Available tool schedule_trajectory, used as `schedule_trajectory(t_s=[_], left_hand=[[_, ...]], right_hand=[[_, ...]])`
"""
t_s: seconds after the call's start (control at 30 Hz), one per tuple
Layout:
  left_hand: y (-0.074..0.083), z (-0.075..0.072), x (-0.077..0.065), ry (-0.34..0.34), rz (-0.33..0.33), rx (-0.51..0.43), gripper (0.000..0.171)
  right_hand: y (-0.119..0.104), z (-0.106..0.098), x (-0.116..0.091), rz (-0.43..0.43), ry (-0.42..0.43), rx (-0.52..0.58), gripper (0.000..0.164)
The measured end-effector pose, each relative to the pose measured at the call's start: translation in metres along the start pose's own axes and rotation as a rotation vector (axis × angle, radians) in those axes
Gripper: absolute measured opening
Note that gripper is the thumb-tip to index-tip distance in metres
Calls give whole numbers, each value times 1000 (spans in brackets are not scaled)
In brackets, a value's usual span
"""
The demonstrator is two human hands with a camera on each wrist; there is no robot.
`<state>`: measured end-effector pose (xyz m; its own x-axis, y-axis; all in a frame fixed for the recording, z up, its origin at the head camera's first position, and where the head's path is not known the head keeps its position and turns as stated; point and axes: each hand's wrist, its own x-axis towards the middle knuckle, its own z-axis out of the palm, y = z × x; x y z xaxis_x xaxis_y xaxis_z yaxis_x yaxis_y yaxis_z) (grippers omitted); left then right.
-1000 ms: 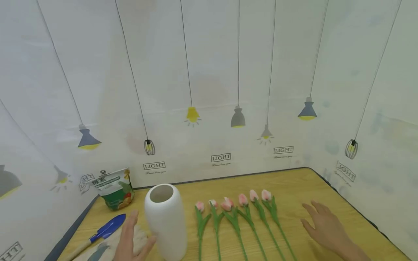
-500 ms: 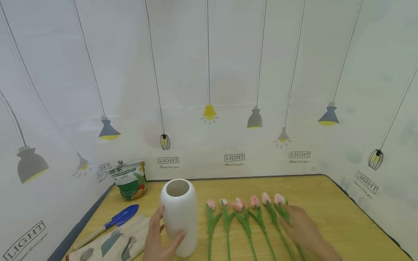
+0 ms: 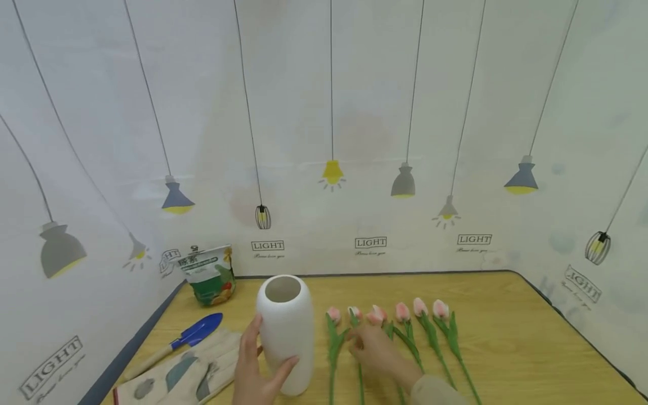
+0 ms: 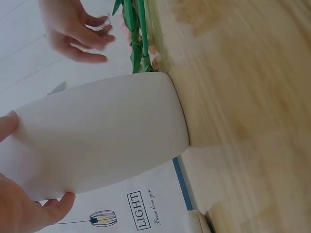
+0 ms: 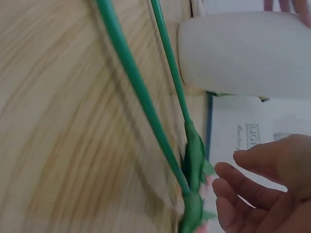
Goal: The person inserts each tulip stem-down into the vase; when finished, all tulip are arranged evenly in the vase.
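A tall white vase (image 3: 289, 332) stands upright on the wooden table. My left hand (image 3: 257, 371) holds its side, thumb across the front and fingers on the far left; in the left wrist view the fingertips (image 4: 62, 206) press the smooth wall. To the right of the vase lies a row of several pink tulips (image 3: 440, 310) with green stems, heads pointing away from me. Over the left part of that row hovers my right hand (image 3: 377, 350), overlapping the stem and leaves of the middle flowers. In the right wrist view its fingers (image 5: 243, 187) bend loosely with nothing between them, beside the tulip leaves (image 5: 194, 150).
Left of the vase lie patterned fabric gloves (image 3: 189, 374) and a blue trowel (image 3: 202, 331) with a wooden handle. A green and white pouch (image 3: 208, 275) stands at the back left. A white wall covering (image 3: 314, 225) printed with lamps borders the table.
My left hand has come onto the vase. My right hand first went to the rightmost tulip, then moved left over the middle of the row. The head view has swung left.
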<state>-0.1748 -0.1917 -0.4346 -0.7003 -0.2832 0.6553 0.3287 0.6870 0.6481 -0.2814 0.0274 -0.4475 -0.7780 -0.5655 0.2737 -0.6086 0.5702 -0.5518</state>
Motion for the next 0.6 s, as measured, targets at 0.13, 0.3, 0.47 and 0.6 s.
schedule_trajectory(t_s=[0.13,0.3,0.47,0.6], left_hand=[[2,0,0,6,3,11,102],[4,0,0,-13,-15,-16,102],[2,0,0,-15,-12,-24,100],[2,-1,0,-12,-18,-25,101]], right_hand=[[-8,20,14,54,-71,41,18],[-15,30,21,113,-109,-4,23],[-17,39,23,147,-124,-59,26],[-21,47,23,136,-100,-18,27]])
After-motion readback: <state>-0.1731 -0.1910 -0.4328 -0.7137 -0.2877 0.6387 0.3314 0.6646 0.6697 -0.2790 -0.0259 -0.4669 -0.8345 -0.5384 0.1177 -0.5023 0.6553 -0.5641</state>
